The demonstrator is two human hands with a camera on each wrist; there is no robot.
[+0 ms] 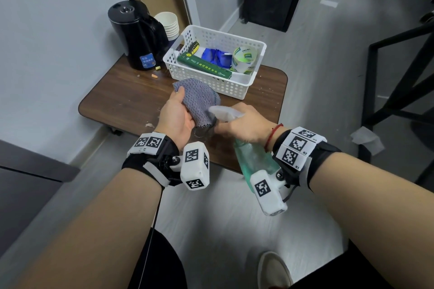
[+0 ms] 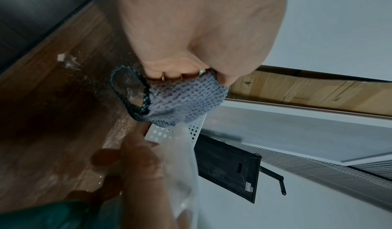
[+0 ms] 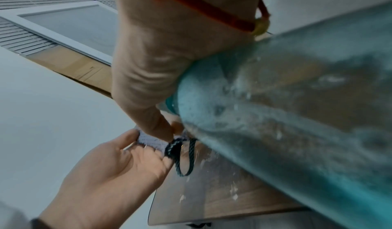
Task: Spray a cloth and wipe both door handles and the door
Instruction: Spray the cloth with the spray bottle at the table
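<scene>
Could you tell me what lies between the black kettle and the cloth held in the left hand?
Only bare wooden tabletop with a few small crumbs lies between the kettle and the cloth, as the head view shows.

Both forearms are bare; each wrist carries a black strap with white blocks printed with black square markers; a red string bracelet circles the right wrist, centre-right; a pale shoe shows at bottom.

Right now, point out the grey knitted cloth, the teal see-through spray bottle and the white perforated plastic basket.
Grey knitted cloth (image 1: 199,98), head view, middle of weave.
Teal see-through spray bottle (image 1: 254,162), head view, body.
White perforated plastic basket (image 1: 225,85), head view, front wall.
</scene>
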